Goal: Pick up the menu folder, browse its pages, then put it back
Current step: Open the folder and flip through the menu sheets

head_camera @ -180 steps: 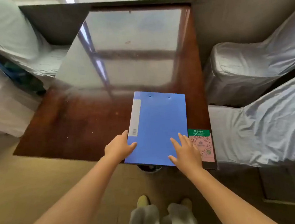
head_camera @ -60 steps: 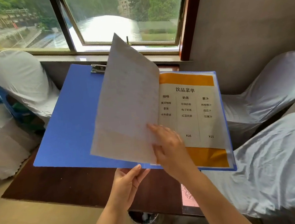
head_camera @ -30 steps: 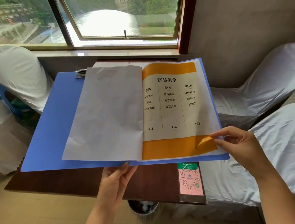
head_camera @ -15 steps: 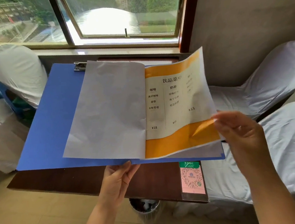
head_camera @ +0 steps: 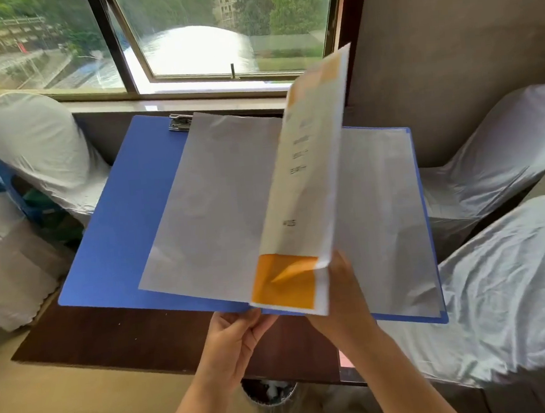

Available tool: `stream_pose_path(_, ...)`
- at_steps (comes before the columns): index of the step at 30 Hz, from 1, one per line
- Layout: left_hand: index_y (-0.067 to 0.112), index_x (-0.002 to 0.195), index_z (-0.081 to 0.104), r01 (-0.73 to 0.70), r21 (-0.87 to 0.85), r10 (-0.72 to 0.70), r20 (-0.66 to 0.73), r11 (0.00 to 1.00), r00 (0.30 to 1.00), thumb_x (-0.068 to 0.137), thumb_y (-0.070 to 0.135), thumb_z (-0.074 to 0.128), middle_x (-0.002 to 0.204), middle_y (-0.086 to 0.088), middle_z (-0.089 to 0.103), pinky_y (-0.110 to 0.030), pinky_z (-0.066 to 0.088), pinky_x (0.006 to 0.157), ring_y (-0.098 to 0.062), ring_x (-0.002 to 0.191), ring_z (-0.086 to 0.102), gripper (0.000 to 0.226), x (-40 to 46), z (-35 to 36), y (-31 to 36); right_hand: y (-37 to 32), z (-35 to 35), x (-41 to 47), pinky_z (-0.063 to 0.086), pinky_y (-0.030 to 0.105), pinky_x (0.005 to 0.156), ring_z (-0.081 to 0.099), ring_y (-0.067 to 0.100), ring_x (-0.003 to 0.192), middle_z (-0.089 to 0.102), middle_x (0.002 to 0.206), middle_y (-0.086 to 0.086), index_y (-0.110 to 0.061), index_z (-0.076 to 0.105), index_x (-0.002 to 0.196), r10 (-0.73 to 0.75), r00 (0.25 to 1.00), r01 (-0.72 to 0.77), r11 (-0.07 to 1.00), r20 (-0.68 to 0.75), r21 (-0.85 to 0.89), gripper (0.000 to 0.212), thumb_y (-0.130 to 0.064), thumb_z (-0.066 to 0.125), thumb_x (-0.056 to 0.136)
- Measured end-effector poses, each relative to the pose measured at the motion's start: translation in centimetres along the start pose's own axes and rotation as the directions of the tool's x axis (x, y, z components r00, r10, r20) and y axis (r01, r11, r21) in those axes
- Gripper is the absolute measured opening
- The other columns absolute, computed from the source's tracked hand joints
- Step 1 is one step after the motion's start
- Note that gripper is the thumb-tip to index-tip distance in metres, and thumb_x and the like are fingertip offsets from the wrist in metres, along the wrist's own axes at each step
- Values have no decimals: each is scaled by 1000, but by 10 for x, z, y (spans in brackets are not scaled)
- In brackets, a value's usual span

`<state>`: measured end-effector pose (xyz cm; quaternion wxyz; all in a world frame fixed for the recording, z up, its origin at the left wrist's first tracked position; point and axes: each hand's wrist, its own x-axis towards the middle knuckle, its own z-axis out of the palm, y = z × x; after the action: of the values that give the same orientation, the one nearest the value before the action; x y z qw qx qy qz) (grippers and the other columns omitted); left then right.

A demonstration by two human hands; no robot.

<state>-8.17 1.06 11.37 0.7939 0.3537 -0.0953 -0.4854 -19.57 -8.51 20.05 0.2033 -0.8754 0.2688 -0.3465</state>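
Over a dark glossy wooden surface [head_camera: 137, 334] by the window, the left hand [head_camera: 234, 336] pinches the blue menu folder [head_camera: 125, 218] at its spine's near end. The right hand [head_camera: 343, 295], nearer the loose edge, pinches an orange-banded page [head_camera: 308, 184] upright, mid-turn leftward; thin, flexible sheets.

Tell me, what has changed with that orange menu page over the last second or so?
The right hand took the orange menu page by its lower corner and swung it up; it now stands nearly upright, mid-turn toward the left, uncovering a blank sheet beneath. The left hand still holds the open blue folder at its bottom edge, above the table.
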Motion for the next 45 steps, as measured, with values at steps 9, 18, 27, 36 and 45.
stream_pose_path(9,3,111,62,3,14,-3,18,1000,1000,74,-9,56,100,-19,73,-34,59,70,-29,93,70,40,-1,1,2,8,27,-1,33,61,95,54,29,117,58,131,6,-24,66,107,30,991,22,927,133,-374,41,-27,78,68)
stream_pose_path(18,8,92,71,-5,33,5,-9,999,1000,73,-9,55,91,-15,75,-33,59,68,-29,90,71,31,0,-9,9,59,-40,-8,37,59,95,48,40,120,49,134,22,-15,55,124,195,958,-243,942,-212,-233,55,-15,75,73)
stream_pose_path(27,13,92,71,-35,31,35,-8,999,999,73,-8,54,88,-9,75,-32,59,68,-25,89,71,33,7,-14,14,114,-107,-37,59,25,69,67,5,93,68,107,-7,-33,53,125,514,794,-608,678,325,412,58,-3,67,77)
stream_pose_path(36,16,91,72,-38,59,36,25,998,999,74,-7,54,88,-6,76,-32,58,70,-22,91,71,34,11,-12,9,114,-105,-37,54,12,64,70,7,79,75,81,-12,-33,72,75,477,877,-456,791,55,409,29,-4,69,78)
stream_pose_path(45,17,93,72,-43,48,42,9,998,999,74,-7,54,88,-6,76,-32,58,71,-23,91,71,35,12,-15,9,90,-102,-30,40,6,66,52,14,99,55,110,-3,-25,65,77,381,915,-367,923,-137,117,13,-12,70,76)
